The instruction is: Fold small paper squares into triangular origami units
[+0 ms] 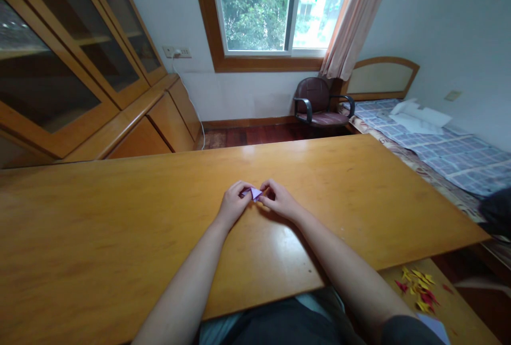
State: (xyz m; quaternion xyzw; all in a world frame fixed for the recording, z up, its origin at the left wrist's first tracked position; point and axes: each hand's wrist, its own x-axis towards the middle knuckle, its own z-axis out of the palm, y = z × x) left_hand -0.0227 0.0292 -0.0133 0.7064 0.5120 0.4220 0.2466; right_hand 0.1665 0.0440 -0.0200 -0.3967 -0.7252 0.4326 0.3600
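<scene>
Between my two hands, just above the wooden table (120,217), is a small piece of folded purple paper (256,194) with pointed, triangular flaps. My left hand (235,200) grips its left side, thumb and fingers closed over it. On the other side, my right hand (278,199) pinches the paper's right edge between thumb and fingertips. The fingers cover part of the paper, so its full shape is hidden.
At lower right, a lower wooden surface (459,302) holds several yellow and red folded paper pieces (421,284) and pale purple sheets (433,326). A chair (315,103) stands beyond the table, a bed (451,148) to the right, a cabinet (131,126) to the left.
</scene>
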